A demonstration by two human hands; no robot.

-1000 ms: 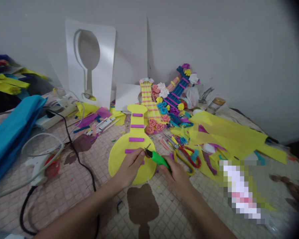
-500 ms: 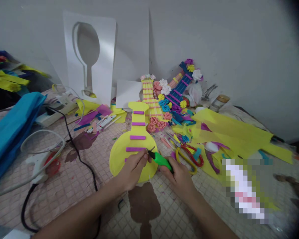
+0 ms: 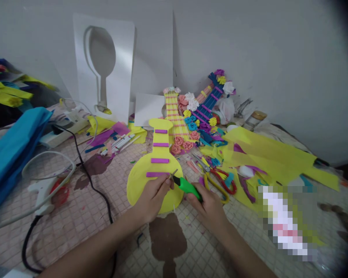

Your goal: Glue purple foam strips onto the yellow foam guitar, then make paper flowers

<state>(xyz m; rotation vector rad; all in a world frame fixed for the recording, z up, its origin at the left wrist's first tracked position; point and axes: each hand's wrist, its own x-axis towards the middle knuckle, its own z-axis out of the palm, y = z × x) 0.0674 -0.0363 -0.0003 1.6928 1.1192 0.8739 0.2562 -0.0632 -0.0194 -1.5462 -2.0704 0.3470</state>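
On the table lies a yellow guitar-shaped piece (image 3: 139, 181) with purple strips (image 3: 160, 160) across its neck and body. My right hand (image 3: 206, 202) is closed around a green-and-black tool (image 3: 188, 188), whose black end points toward my left hand. Over the lower body of the yellow piece, my left hand (image 3: 158, 193) pinches a thin grey stick-like item (image 3: 174, 172) close to that black end. The fingers of my left hand cover part of the yellow piece and its lower strips.
Scissors (image 3: 222, 181) with red and yellow handles lie right of the yellow piece. Decorated paper guitars (image 3: 205, 108) stand behind. A white glue gun (image 3: 43, 195), a black cable (image 3: 97, 189) and blue paper (image 3: 17, 146) are at left; yellow sheets (image 3: 266, 148) spread at right.
The view has shifted very slightly. Both hands keep nearly the same places and grips, and the thin grey item is tilted a little more steeply.
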